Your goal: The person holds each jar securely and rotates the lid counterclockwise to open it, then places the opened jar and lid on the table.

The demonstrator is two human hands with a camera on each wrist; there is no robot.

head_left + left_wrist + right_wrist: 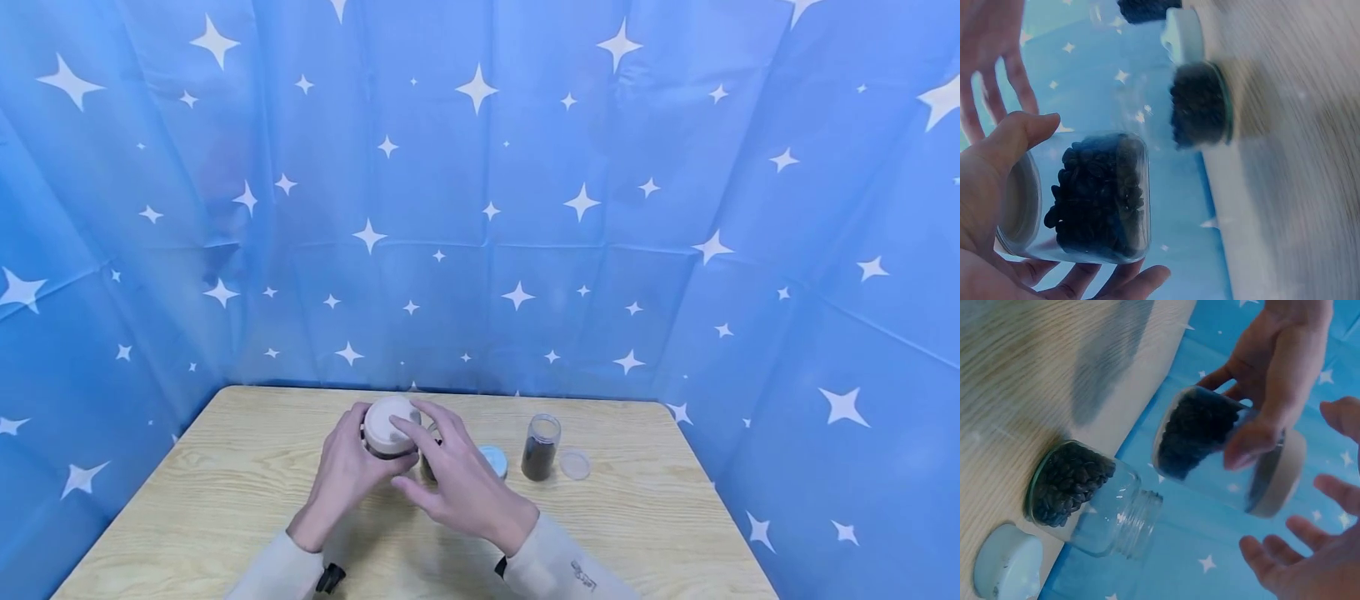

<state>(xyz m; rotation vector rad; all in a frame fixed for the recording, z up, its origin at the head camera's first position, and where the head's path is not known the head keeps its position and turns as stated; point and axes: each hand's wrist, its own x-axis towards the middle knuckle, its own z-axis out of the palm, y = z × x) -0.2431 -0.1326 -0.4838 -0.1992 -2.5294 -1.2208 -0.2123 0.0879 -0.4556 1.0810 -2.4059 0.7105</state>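
Observation:
My left hand (348, 462) grips a clear jar (1100, 200) partly filled with black seeds or beans, holding it above the table. A whitish lid (390, 425) covers its mouth. In the right wrist view the jar (1194, 434) is tilted in that camera's picture, thumb on one side and fingers on the other. My right hand (465, 483) hovers by the lid, fingers spread and loosely bent; in the right wrist view its fingertips (1254, 553) stand apart from the lid. A lidless glass jar (1072, 484) with similar black contents stands below, largely hidden behind my right hand in the head view.
A light blue lid (493, 458) lies on the wooden table (637, 533) beside the lidless jar. To its right stands a taller clear jar (540, 450) with dark contents, next to a flat clear lid (575, 465). A blue star-patterned curtain (442, 183) surrounds the table.

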